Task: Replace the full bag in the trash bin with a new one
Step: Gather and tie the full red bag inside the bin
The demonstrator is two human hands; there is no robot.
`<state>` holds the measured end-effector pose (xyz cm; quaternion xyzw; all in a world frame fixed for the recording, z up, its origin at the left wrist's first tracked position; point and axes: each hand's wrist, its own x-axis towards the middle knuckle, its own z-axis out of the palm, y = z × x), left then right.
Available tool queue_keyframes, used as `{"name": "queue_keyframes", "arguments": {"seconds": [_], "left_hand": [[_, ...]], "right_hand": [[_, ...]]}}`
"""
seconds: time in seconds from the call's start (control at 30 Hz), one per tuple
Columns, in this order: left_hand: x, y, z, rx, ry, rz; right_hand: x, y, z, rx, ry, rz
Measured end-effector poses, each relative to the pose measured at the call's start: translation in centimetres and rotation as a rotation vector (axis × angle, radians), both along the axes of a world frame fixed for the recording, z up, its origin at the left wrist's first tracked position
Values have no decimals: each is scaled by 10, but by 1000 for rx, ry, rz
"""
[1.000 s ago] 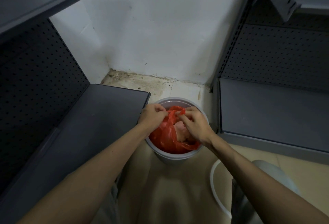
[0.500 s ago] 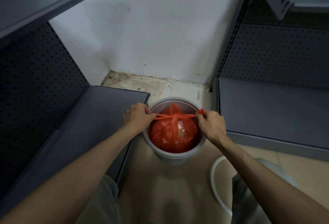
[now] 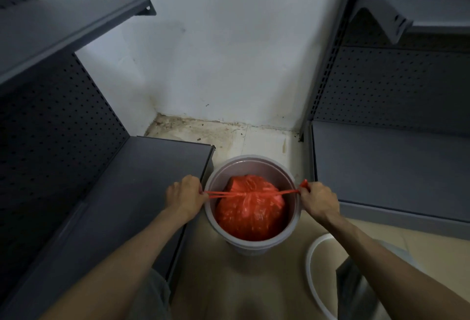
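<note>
Over the grey bin [image 3: 292, 220], left hand [image 3: 183, 197] and right hand [image 3: 319, 200] each grip a handle — stretched sideways, the knot centred on the red bag [image 3: 250, 215].

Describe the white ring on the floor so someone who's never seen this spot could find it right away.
Start at the grey trash bin standing on the tan floor between the two dark shelf units. Look just right of it and nearer the person, beneath the right forearm. The white ring lies flat there, a thin pale hoop, only partly visible.
</note>
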<state>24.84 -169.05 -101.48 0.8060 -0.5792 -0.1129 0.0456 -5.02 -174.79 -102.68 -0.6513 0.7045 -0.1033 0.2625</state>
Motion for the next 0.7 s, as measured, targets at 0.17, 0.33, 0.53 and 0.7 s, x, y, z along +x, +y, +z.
{"name": "queue_keyframes", "arguments": {"seconds": [0.17,0.33,0.53,0.7], "left_hand": [[-2,0,13,-137,72,-72],[-21,-9,38,-274,160,-169],[-50,-23,53,-339,200,-282],[-62,-26,60,-335,229,-376]], "right_hand": [[4,-9,3,-65,-325,-82],[38,-20,25,-113,-617,-54],[80,-18,35,3,-773,66],[89,-16,41,-52,-492,322]]}}
